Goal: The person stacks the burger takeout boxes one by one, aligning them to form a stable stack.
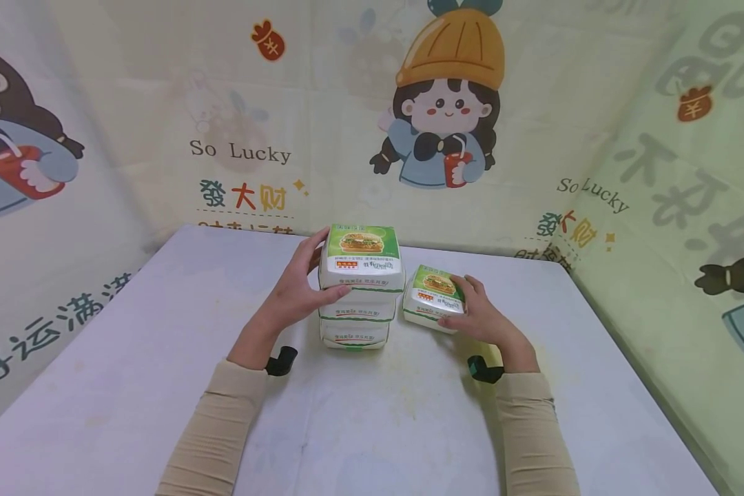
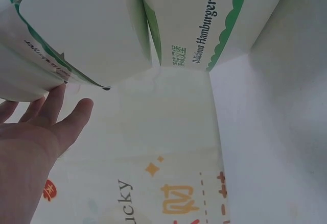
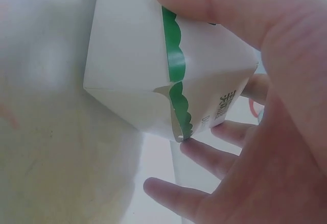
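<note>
Three white-and-green hamburger boxes stand stacked in the head view. My left hand holds the top box, thumb across its front and fingers round its left and far side. Beneath it show the middle box and the bottom box. To the right of the stack, a separate hamburger box sits slightly turned. My right hand grips that one by its right end, thumb on the front and fingers at the back. Close up in the right wrist view, the box has a green scalloped seam.
The white table stretches in front of the boxes and to both sides. A printed cloth with cartoon figures and lettering hangs behind the table and along its sides. Each wrist carries a small black camera.
</note>
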`<state>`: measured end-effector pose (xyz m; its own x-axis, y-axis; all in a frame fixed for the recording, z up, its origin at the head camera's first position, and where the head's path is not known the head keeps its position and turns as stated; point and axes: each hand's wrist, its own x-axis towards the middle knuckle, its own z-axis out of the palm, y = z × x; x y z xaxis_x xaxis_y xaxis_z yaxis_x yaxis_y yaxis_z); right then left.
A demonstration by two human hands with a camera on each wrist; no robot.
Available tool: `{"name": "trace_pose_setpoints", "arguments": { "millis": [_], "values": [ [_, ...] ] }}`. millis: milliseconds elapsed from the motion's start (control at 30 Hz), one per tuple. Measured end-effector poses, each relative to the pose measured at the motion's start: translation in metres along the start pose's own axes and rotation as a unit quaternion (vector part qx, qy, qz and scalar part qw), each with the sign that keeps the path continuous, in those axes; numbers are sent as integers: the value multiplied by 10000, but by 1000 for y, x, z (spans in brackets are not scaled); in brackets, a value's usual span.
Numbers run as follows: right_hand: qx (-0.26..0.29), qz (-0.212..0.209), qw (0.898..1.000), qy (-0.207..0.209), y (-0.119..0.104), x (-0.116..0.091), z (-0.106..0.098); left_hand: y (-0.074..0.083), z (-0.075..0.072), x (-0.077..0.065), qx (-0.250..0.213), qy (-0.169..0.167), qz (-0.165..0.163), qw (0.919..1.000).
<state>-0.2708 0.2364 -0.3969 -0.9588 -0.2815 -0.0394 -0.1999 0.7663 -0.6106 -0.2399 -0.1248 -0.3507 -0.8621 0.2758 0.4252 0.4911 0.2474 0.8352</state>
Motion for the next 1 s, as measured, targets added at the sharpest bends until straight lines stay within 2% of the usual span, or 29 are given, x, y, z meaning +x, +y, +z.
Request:
{"name": "trace_pose_setpoints", "arguments": {
  "millis": [467, 1000],
  "values": [
    [-27, 52, 9998, 209, -6, -4, -5, 0, -1, 0, -56, -7, -112, 9999],
    [40, -414, 9972, 620, -9, -5, -11, -1, -1, 0, -1, 11, -62, 10000]
  ]
}}
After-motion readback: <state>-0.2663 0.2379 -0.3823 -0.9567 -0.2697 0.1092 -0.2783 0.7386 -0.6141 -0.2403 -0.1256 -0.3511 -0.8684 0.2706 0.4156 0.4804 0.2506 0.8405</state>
